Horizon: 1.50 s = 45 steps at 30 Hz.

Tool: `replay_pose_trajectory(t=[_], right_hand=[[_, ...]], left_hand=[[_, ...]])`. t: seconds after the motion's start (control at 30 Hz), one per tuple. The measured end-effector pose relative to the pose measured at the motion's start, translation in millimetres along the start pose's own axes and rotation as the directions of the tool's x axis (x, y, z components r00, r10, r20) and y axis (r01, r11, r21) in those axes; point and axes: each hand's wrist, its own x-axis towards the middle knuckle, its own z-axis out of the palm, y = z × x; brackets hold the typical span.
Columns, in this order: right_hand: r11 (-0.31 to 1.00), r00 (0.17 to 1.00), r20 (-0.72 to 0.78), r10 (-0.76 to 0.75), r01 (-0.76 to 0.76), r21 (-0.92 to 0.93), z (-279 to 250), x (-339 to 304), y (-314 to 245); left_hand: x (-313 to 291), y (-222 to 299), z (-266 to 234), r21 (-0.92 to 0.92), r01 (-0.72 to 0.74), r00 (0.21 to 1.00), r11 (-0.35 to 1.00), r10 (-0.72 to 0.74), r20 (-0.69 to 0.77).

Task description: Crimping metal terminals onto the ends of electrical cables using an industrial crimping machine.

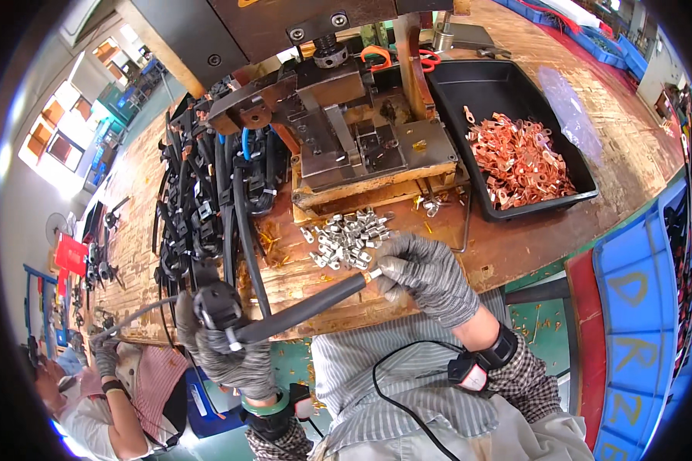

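Note:
My left hand point(227, 357), in a grey knit glove, is closed around a black clamp point(217, 307) attached to a thick black cable point(307, 309). The cable slants up to the right, over the table's front edge. At its end my right hand point(427, 278), gloved alike, pinches a small silver piece point(374, 273) that looks like a cable lug. The fingers partly hide it, so I cannot tell how far it sits on the wire. Just beyond lies a loose pile of silver cable lugs point(350, 240) on the wooden table.
A metal press point(369, 154) stands behind the pile. To its right, a black tray point(480, 203) holds many copper lugs point(519, 161). Black cables with clamps point(200, 192) are heaped to its left. Blue bins point(638, 269) stand at far right. Another person point(115, 392) works at left.

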Motion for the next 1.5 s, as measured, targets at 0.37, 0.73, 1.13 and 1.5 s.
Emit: replay_pose_trajectory(t=[0.37, 0.73, 1.13, 1.5], right_hand=[[0.943, 0.947, -0.015, -0.320, 0.317, -0.101, -3.2, 74.4, -47.5], [0.961, 0.978, 0.086, -0.192, 0.205, -0.188, -24.8, 109.0, -62.2], [0.962, 0.970, 0.038, -0.242, 0.245, -0.120, -23.3, 125.5, -65.4], [0.899, 0.933, 0.036, -0.358, 0.354, -0.258, -23.9, 129.6, -58.1]], left_hand=[[53.5, -33.0, 60.0, -0.303, 0.457, 0.887, 0.836, -0.403, 0.227], [60.4, -45.3, 94.1, -0.263, 0.614, 0.787, 0.744, -0.549, 0.282], [54.3, -56.2, 110.7, -0.200, 0.656, 0.751, 0.728, -0.603, 0.270], [51.3, -62.9, 108.6, -0.100, 0.597, 0.792, 0.796, -0.565, 0.234]])
